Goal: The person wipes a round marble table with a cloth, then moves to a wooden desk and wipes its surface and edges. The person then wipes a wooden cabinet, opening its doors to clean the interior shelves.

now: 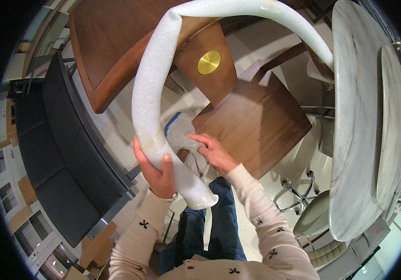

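A wooden chair stands before me, its curved top rail and arm wrapped in a white foam sleeve (148,87). My left hand (158,171) is around the near end of that sleeve, thumb on top. Just right of it, my right hand (216,152) pinches a grey knit cloth (181,131) with a blue edge, possibly a work glove. The cloth hangs beside the sleeve, partly behind it, at the left edge of the brown wooden seat (256,119). Beyond the seat, the chair's wooden back splat (207,42) carries a round brass-coloured disc (209,63).
A dark wooden table (113,38) stands at the upper left, close to the sleeve. On the left runs a black padded bench (67,150). At the right are a round marble tabletop (354,122) and a swivel chair's wheeled base (300,196). Cardboard (97,245) lies at the lower left.
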`<state>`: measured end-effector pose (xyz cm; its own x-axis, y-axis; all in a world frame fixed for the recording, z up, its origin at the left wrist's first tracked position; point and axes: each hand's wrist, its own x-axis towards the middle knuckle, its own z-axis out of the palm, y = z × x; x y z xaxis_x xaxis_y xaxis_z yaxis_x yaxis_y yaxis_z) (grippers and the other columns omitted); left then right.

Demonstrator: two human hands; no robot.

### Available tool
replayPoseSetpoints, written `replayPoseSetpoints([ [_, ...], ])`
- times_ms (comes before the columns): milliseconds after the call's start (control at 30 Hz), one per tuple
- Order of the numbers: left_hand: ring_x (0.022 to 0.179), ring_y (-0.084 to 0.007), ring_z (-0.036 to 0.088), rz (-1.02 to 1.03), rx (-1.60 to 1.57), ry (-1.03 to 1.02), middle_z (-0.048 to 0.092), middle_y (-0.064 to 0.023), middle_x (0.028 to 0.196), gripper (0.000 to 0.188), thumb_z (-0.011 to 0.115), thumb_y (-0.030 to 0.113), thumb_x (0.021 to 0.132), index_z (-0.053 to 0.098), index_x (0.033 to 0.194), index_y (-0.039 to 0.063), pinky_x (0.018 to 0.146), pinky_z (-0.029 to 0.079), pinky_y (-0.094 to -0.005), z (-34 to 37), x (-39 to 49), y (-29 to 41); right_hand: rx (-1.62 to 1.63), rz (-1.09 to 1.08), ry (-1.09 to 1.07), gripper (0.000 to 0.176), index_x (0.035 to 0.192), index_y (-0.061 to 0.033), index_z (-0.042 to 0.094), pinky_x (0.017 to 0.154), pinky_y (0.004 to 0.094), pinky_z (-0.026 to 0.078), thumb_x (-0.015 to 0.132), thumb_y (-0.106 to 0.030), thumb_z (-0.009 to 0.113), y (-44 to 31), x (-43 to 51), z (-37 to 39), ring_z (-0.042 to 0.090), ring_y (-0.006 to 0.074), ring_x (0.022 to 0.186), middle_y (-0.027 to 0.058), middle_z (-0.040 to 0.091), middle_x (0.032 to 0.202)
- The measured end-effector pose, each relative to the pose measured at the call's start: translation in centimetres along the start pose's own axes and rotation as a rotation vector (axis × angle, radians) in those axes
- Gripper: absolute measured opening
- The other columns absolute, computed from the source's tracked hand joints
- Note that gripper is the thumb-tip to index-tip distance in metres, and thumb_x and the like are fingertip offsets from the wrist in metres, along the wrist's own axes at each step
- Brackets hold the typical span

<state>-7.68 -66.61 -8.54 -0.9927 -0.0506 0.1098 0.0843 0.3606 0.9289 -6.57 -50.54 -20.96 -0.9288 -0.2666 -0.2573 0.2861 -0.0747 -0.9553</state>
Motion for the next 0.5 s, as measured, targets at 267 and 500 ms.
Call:
replayPoseSetpoints([
  [267,0.121,-0.0263,0.042,-0.025,-0.003,-0.032,0.038,-0.0190,0.137,0.077,0.057,0.025,0.090,0.015,0.146,-0.006,0.105,0.032,-0.0376,0.2,0.3,0.5,-0.193,-0.089,0.145,0.049,0.126,-0.0069,0.058,0.091,0.0373,0.046,0.079,0.001,0.050,1.2,-1.5,1.5,0.056,0.0330,0.104,0.0193,0.058,0.110],
  [500,0.120,-0.0241,0.043,-0.047,-0.008,-0.017,0.038,-0.0166,0.136,0.075,0.056,0.017,0.087,0.015,0.147,-0.005,0.104,0.033,-0.0363,0.8,0.5,1.0,-0.639,0.460,0.347,0.038,0.117,-0.0026,0.060,0.085,0.0422,0.049,0.081,0.000,0.049,13.0,0.9,5.0,0.059,0.0373,0.095,0.0214,0.060,0.101],
])
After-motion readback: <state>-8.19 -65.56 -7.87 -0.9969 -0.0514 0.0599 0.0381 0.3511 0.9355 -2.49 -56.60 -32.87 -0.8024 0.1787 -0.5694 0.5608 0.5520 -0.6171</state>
